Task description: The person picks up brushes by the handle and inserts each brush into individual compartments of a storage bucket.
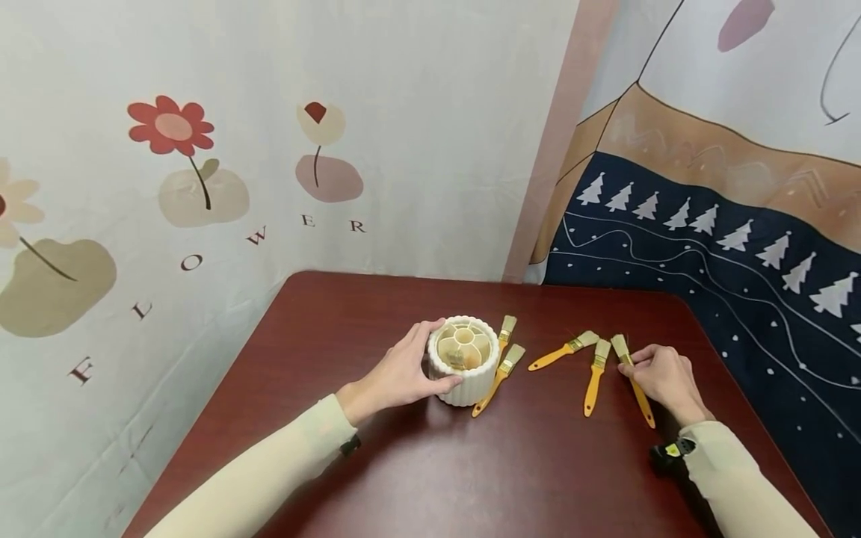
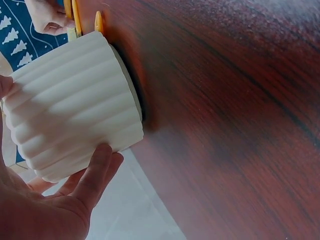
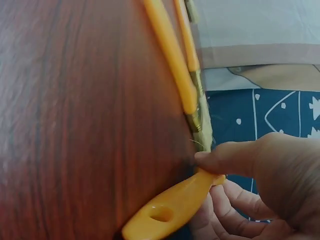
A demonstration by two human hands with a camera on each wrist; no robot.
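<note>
A cream ribbed round holder [image 1: 467, 388], with an inner insert split into petal-shaped compartments, stands upright on the table. My left hand [image 1: 403, 366] grips it from the left, thumb at the near rim and fingers round the far side; the left wrist view shows fingertips on the ribbed wall [image 2: 75, 105]. At the right, my right hand [image 1: 666, 381] pinches a paintbrush [image 1: 642, 403] with a yellow handle and pale bristles. In the right wrist view, the thumb and fingers close on its handle [image 3: 175, 207], whose end has a hole.
Two paintbrushes [image 1: 499, 385] lie right beside the holder, one partly hidden by it. Two more, a slanted brush [image 1: 561, 351] and a brush [image 1: 595, 377] near my right hand, lie between. The dark red table [image 1: 323, 314] meets printed curtains [image 1: 430, 149] behind.
</note>
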